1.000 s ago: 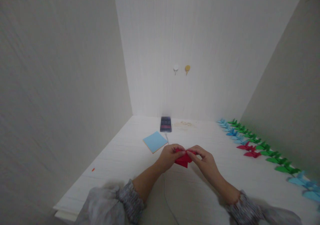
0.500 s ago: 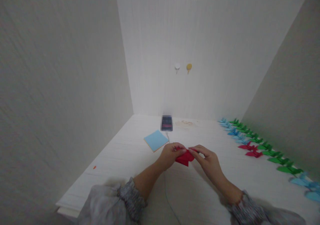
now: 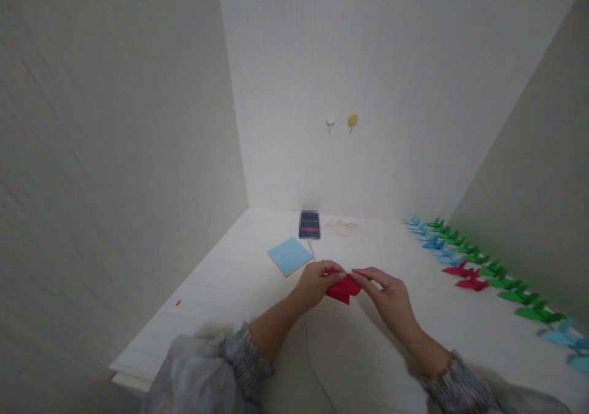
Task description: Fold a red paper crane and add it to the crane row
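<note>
A partly folded piece of red origami paper (image 3: 341, 290) is held between my two hands above the white table. My left hand (image 3: 317, 284) pinches its left part between thumb and fingers, with a ring on one finger. From the other side, my right hand (image 3: 385, 291) grips the paper's upper right edge with thumb and fingertips. A pointed red flap hangs below the fingers. My fingers cover part of the folds. Just beyond my left hand lies a stack of light blue square paper (image 3: 289, 256).
A phone (image 3: 310, 224) with a white cable (image 3: 309, 352) stands by the back wall. Rows of folded green cranes (image 3: 492, 271), blue cranes (image 3: 432, 242) and red cranes (image 3: 472, 281) line the right side. A small red scrap (image 3: 178, 303) lies left. Two hooks (image 3: 352, 121) are on the wall.
The view has shifted slightly, so everything sits a little differently in the picture. Both hands keep hold of the red paper with almost the same grip.
</note>
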Tool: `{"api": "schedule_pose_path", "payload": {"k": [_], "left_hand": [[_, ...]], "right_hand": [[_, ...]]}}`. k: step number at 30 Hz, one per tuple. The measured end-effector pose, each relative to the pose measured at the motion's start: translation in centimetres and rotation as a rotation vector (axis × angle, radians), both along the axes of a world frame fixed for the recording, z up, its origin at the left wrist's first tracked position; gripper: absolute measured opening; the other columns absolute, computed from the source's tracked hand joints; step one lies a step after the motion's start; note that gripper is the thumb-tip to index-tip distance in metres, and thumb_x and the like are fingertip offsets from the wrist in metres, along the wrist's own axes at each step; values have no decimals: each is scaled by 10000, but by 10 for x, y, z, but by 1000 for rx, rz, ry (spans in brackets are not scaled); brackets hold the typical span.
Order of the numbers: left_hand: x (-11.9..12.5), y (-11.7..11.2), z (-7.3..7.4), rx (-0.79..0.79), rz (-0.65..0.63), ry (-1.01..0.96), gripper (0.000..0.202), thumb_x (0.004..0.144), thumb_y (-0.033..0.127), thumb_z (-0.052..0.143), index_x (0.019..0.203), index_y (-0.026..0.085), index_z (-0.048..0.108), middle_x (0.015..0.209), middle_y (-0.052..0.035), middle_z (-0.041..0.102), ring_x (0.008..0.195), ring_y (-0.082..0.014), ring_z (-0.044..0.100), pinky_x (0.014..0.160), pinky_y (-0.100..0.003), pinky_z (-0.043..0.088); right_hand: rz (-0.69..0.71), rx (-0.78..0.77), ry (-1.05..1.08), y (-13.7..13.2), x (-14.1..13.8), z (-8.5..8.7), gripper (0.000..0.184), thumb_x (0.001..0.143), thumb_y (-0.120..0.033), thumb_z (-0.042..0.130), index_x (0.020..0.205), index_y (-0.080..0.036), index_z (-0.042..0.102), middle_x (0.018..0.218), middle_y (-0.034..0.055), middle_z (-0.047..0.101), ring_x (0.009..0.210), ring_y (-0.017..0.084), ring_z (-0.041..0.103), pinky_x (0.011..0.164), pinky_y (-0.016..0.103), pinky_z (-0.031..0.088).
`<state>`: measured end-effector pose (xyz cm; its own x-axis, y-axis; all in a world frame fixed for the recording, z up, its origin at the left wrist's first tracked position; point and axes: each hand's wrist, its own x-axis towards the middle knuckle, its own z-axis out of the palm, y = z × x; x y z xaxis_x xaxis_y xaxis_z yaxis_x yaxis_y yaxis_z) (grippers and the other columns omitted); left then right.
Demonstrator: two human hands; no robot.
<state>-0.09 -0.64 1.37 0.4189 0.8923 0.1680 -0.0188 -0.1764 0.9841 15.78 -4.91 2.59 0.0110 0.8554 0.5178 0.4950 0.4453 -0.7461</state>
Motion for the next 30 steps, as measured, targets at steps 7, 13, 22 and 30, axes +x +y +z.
{"api": "schedule_pose_path", "payload": {"k": [7, 13, 22, 30], "left_hand": [[2, 1, -3, 54, 28, 43, 265, 673, 359, 569, 751, 112, 625, 647, -34, 593, 562, -100, 488, 528, -215, 362], [2, 0, -3, 115, 58, 71, 255, 687, 354, 549, 761, 124, 632, 672, -38, 606, 591, -113, 507, 542, -219, 377], [5, -5, 1, -47, -4, -81, 366, 604, 276, 631, 931, 136, 546, 716, -28, 595, 557, -99, 535, 528, -223, 406], [4, -5, 6, -117, -41, -135, 254, 594, 304, 650, 719, 91, 592, 604, -32, 593, 509, -80, 506, 497, -202, 385]], "right_hand": [[-64, -70, 30, -2, 0, 0, 189, 721, -350, 541, 740, -222, 679, 732, 32, 675, 707, 196, 607, 680, 308, 468], [-77, -80, 31, -1, -3, 1, 253, 755, -376, 485, 738, -183, 648, 675, 38, 646, 660, 177, 581, 641, 282, 454], [-35, -81, -53, 0, -6, 2, 206, 738, -344, 501, 666, -179, 601, 646, 18, 612, 629, 163, 564, 606, 248, 426], [6, -97, 43, -4, -7, 1, 206, 751, -341, 494, 649, -175, 561, 599, 3, 562, 590, 146, 523, 569, 236, 408]]}}
